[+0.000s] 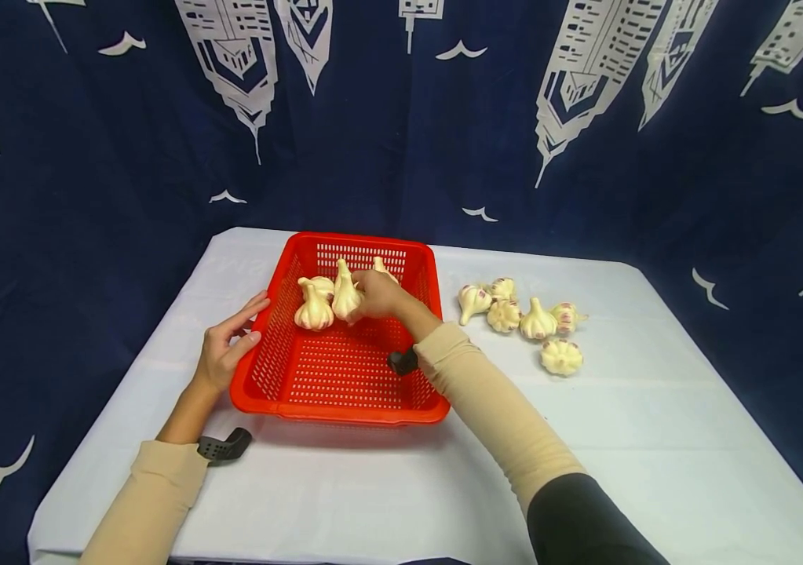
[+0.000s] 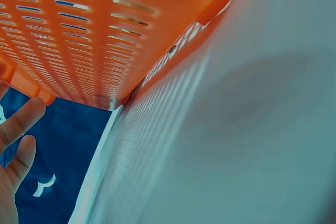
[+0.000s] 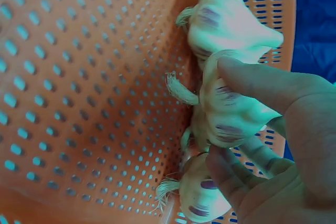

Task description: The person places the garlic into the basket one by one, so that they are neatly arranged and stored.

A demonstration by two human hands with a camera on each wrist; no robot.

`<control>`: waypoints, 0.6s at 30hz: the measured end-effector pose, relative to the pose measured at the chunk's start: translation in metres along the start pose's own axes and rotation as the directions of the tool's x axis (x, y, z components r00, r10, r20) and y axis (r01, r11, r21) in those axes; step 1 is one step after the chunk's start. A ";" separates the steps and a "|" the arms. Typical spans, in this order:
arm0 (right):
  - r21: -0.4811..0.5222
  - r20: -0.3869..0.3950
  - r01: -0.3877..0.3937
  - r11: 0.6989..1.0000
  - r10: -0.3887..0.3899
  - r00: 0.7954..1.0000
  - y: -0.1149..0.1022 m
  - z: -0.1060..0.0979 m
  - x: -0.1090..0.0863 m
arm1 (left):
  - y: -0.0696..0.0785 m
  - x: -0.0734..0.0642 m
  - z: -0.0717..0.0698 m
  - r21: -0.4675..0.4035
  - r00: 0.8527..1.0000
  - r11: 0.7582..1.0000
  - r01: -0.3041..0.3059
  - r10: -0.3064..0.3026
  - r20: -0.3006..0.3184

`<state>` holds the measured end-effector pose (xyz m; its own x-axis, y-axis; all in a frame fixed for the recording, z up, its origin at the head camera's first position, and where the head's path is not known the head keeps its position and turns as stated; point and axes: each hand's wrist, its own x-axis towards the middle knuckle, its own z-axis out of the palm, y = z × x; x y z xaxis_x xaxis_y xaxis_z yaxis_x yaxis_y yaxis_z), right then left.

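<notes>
My right hand (image 1: 381, 297) reaches into the red plastic basket (image 1: 344, 410) and pinches a garlic bulb (image 3: 233, 114) between thumb and fingers. Beside it in the basket sit other garlic bulbs: one (image 1: 314, 310) to the left with another behind it, and one (image 1: 383, 268) to the right, partly hidden by the hand. At the basket's left side, my left hand (image 1: 224, 351) rests its loosely extended fingers against the rim. In the left wrist view, the fingers (image 2: 23, 121) show near the slotted basket wall (image 2: 79, 35).
Several more garlic bulbs (image 1: 503, 315) lie on the white tabletop (image 1: 655, 439) right of the basket, one (image 1: 561, 357) nearer the front. A dark blue printed cloth (image 1: 401, 141) hangs behind the table. Black wrist mounts (image 1: 226, 446) are on both forearms.
</notes>
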<state>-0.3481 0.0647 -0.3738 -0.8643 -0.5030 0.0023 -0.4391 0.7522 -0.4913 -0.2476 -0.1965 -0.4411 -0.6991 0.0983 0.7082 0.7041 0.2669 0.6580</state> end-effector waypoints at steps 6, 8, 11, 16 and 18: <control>-0.025 0.050 -0.014 1.000 0.015 0.999 0.000 0.002 0.001 | -0.013 -0.002 -0.002 -0.011 1.000 1.000 0.001 -0.001 0.003; 0.001 0.068 -0.019 1.000 0.019 0.998 0.000 0.003 0.002 | -0.013 -0.002 -0.003 -0.012 1.000 1.000 0.003 -0.003 0.005; 0.010 0.073 -0.023 1.000 0.022 0.997 0.001 0.003 0.002 | -0.012 -0.002 -0.003 -0.014 1.000 1.000 0.004 -0.004 0.008; 0.028 0.085 -0.062 0.998 0.059 0.995 0.002 0.003 0.002 | -0.013 -0.002 -0.002 -0.022 1.000 1.000 -0.004 0.004 0.005; 0.051 0.092 -0.082 0.995 0.077 0.993 0.002 0.003 0.002 | -0.013 -0.002 -0.002 -0.028 1.000 1.000 -0.006 0.006 0.004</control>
<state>-0.3497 0.0643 -0.3779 -0.8692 -0.4808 -0.1155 -0.3539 0.7680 -0.5338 -0.2551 -0.2018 -0.4506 -0.6950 0.1040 0.7114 0.7117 0.2396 0.6603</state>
